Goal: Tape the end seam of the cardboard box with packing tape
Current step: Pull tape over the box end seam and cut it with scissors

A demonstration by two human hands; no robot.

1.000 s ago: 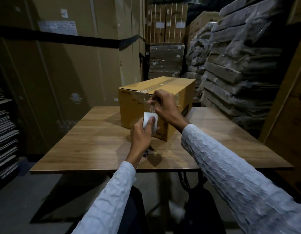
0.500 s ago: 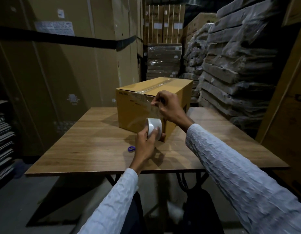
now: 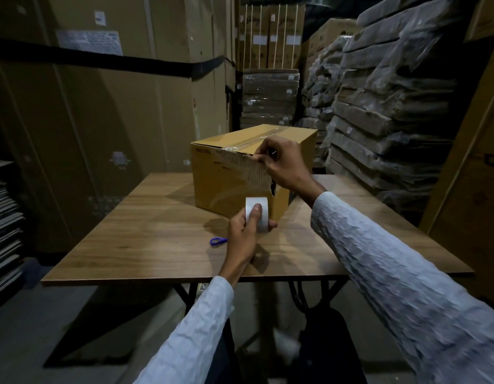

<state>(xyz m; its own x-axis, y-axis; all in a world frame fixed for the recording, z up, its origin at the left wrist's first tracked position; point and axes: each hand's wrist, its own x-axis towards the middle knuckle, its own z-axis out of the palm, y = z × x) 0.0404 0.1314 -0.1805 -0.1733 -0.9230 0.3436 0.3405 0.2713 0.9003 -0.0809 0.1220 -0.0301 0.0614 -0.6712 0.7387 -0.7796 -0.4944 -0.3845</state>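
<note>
Cardboard box (image 3: 234, 173) is set on the worktop (image 3: 146, 239), toward its far middle, one corner turned to the near right. A strip of clear tape is already seen along the top seam. The near end face is the one being worked.

Right hand (image 3: 284, 164) is held at the upper near corner of the box; its fingers (image 3: 261, 159) are pinched shut on what is judged to be the free end of the tape, pressed to the top edge of the end face. Exact contact is hidden by the knuckles.

Left hand (image 3: 244, 234) is held lower and nearer, just off the bottom of the same face. Its fingers are closed around the tape roll (image 3: 257, 214), thumb laid across the white outer band. The roll is held upright.

A sheet of clear tape (image 3: 254, 176) is stretched between the two hands, running down the end face from top edge to roll; the printing on the box is seen through it.

Key relation: the roll lies below and slightly left of the pinned end, so the tape's long axis is near vertical against the face. The left hand is nearer the camera; the right is nearer the seam.

A small blue loop (image 3: 218, 241), possibly a scissor handle, lies on the worktop left of the left hand, apart from the box. Cutting is judged not yet begun.
</note>
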